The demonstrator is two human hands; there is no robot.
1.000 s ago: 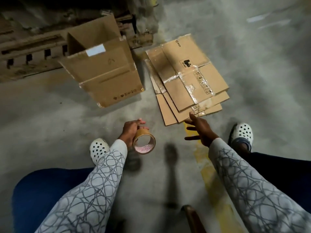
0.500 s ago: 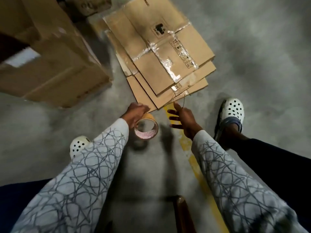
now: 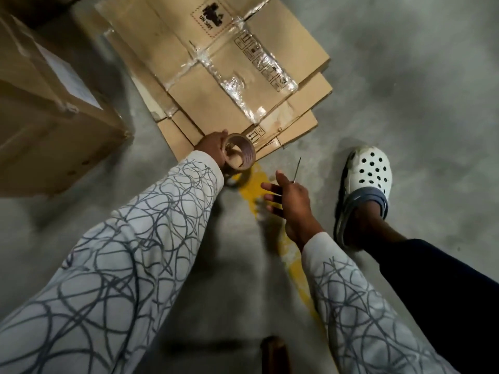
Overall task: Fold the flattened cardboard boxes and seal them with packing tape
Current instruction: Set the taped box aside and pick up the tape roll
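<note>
A stack of flattened cardboard boxes (image 3: 216,85) lies on the concrete floor ahead, its top sheet crossed with clear tape. My left hand (image 3: 212,145) grips a brown roll of packing tape (image 3: 240,155) right at the stack's near corner. My right hand (image 3: 290,198) hovers over the floor just short of the stack, fingers spread, with a thin metal blade (image 3: 297,170) pinched at the thumb and sticking up.
A large assembled cardboard box (image 3: 54,125) with a white label stands at the left. My right foot in a white clog (image 3: 368,174) is planted to the right of the stack. A yellow floor line (image 3: 293,255) runs under my right hand. A brown rounded object (image 3: 273,356) shows at the bottom edge.
I have leaned closer to the stack. My left hand brought the tape roll forward to the stack's near corner. My right hand drew back from the stack's edge.
</note>
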